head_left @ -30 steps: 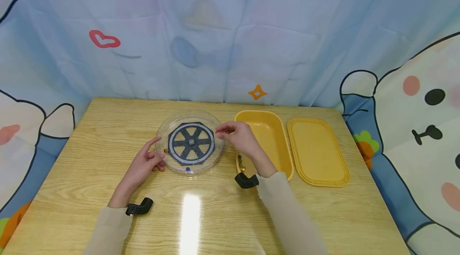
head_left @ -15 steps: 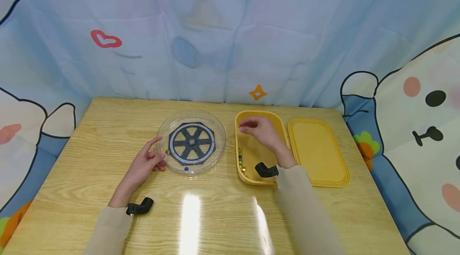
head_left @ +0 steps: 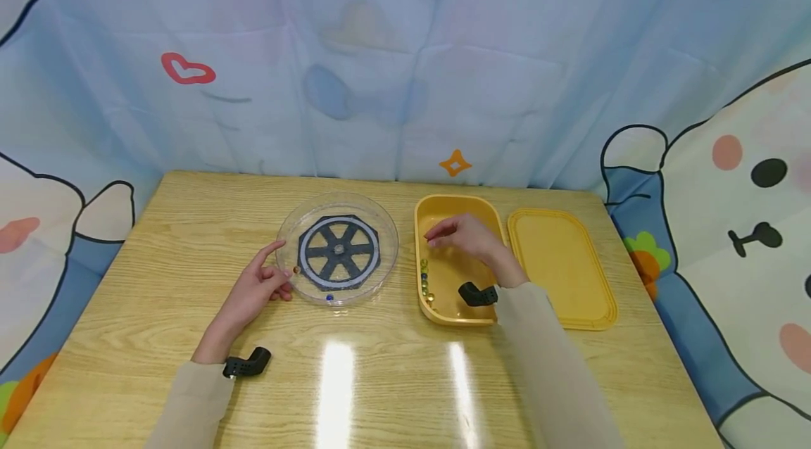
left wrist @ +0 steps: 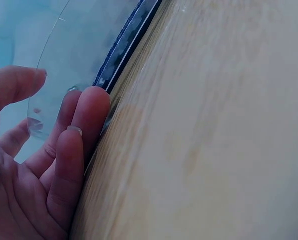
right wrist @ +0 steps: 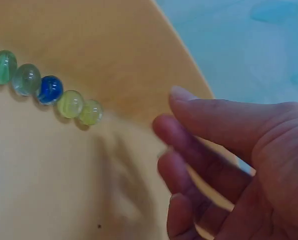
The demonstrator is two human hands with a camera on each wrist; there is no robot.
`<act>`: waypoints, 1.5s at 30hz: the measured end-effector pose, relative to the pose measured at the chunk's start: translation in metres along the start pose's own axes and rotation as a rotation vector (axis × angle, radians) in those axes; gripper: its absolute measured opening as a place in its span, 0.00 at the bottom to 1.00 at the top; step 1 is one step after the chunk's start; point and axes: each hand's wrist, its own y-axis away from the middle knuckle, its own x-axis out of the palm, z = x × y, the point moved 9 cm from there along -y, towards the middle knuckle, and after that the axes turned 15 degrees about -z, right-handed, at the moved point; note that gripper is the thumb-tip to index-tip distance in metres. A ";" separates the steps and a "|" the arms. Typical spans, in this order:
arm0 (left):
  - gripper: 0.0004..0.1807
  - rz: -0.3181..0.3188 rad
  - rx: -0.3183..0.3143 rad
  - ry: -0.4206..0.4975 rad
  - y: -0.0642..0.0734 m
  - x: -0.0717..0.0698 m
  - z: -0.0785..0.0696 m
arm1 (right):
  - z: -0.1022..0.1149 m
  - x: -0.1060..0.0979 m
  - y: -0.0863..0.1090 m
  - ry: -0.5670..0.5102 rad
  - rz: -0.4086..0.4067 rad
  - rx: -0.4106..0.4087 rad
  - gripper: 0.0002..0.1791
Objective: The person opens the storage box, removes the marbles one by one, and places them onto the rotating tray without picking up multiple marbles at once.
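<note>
My left hand (head_left: 250,287) rests against the left side of a clear round dish (head_left: 388,224), with fingertips touching its rim. In the left wrist view, the fingers (left wrist: 91,112) lie beside the see-through wall. Inside the dish lie a dark spoked wheel shape (head_left: 338,250), an amber marble (head_left: 297,269) and a blue marble (head_left: 330,298). My right hand (head_left: 469,236) hovers inside the yellow bin (head_left: 459,201). Its thumb and fingertips are apart, with nothing visible between them. Beside it, a row of marbles, yellow (right wrist: 70,104), blue (right wrist: 50,90) and green (right wrist: 4,67), lines the bin's wall.
A flat yellow lid (head_left: 564,266) lies to the right of the bin on the wooden table (head_left: 285,393). A patterned blue curtain (head_left: 355,83) hangs behind the table. Bright reflections cross the front of the tabletop.
My right hand has moved from the dish's right edge into the yellow bin, then slightly lower there. The marbles in the dish have shifted slightly. My left hand stays at the dish.
</note>
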 end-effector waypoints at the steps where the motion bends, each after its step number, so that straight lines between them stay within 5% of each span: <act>1: 0.34 0.003 0.005 -0.001 0.000 0.000 0.000 | -0.001 0.003 0.000 -0.001 0.029 0.000 0.10; 8: 0.34 0.006 -0.013 0.002 0.001 0.002 0.000 | -0.009 0.024 0.002 0.004 0.175 -0.021 0.11; 17: 0.35 0.007 -0.014 0.003 0.001 0.000 0.002 | -0.016 0.030 -0.003 0.129 0.153 0.025 0.12; 30: 0.33 -0.009 -0.003 0.007 0.001 0.000 0.000 | -0.013 0.030 -0.001 0.156 0.156 -0.004 0.07; 45: 0.33 -0.017 -0.006 -0.012 0.000 0.000 0.001 | -0.002 0.005 0.004 0.011 0.081 0.001 0.08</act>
